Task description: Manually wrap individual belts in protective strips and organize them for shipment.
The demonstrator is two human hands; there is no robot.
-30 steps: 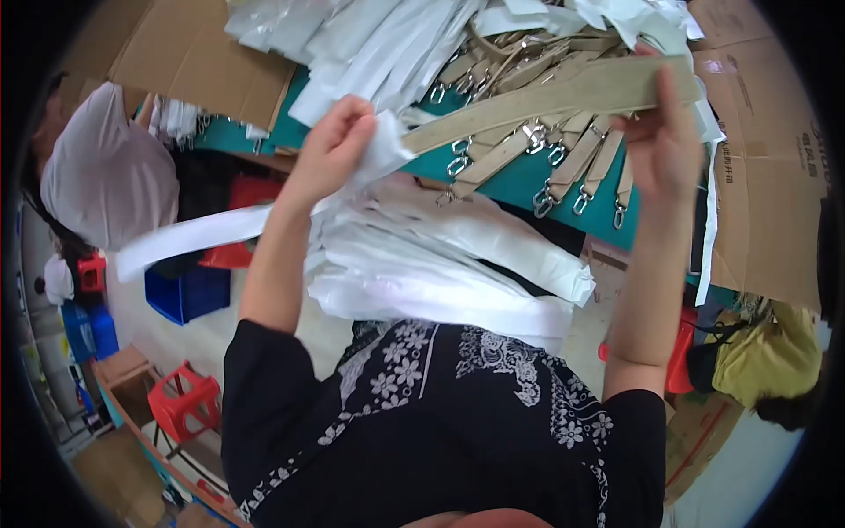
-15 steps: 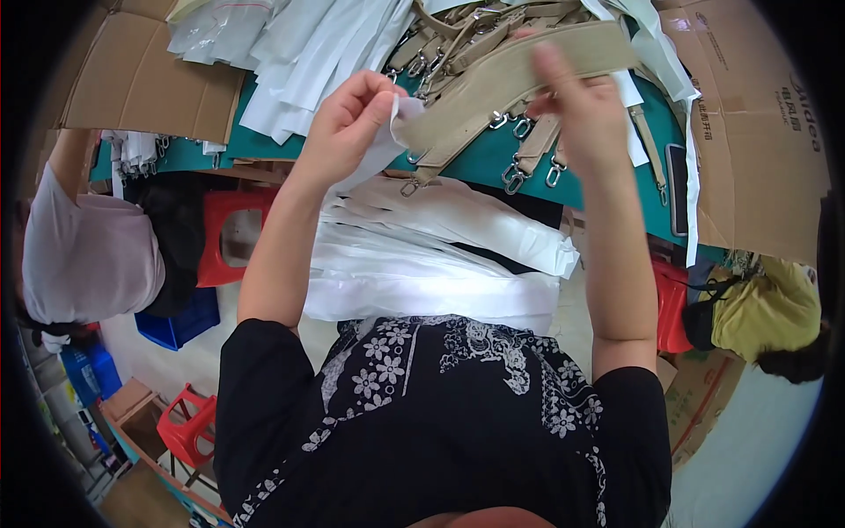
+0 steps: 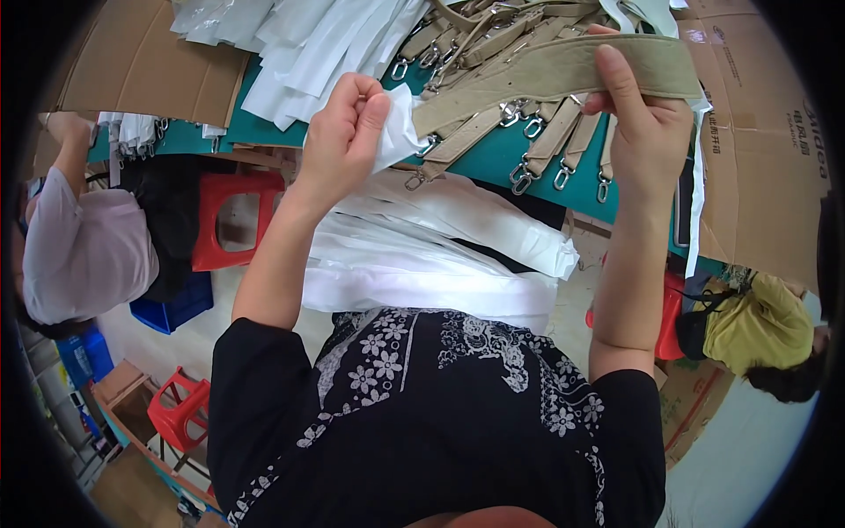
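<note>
- Your left hand (image 3: pixel 345 132) is pinched shut on a crumpled piece of white wrapping (image 3: pixel 398 132), thumb against fingers, right at the left end of the strap.
- Your right hand (image 3: pixel 642 114) is clamped on the beige webbing strap (image 3: pixel 546 75): thumb on the near face, fingers wrapped behind its right end.
- The strap is held up off the teal tabletop (image 3: pixel 493 163), running roughly level between both hands and tilting slightly down towards your left hand.
- On the tabletop under and behind the strap: a pile of matching beige straps with metal snap hooks (image 3: pixel 537 172), their hooks hanging near the front edge.
- White sleeve-like strips (image 3: pixel 308 53) are heaped on the tabletop to the left of that pile; more long white pieces (image 3: pixel 440 255) drape over the edge onto your lap.
- Cardboard sheets (image 3: pixel 150 62) lie on the tabletop at both ends.
- A red plastic stool (image 3: pixel 233 220) stands just beyond the tabletop edge on your left, near a person in a pale shirt (image 3: pixel 84 251).
- Another person in a yellow top (image 3: pixel 761 330) is low on your right.
</note>
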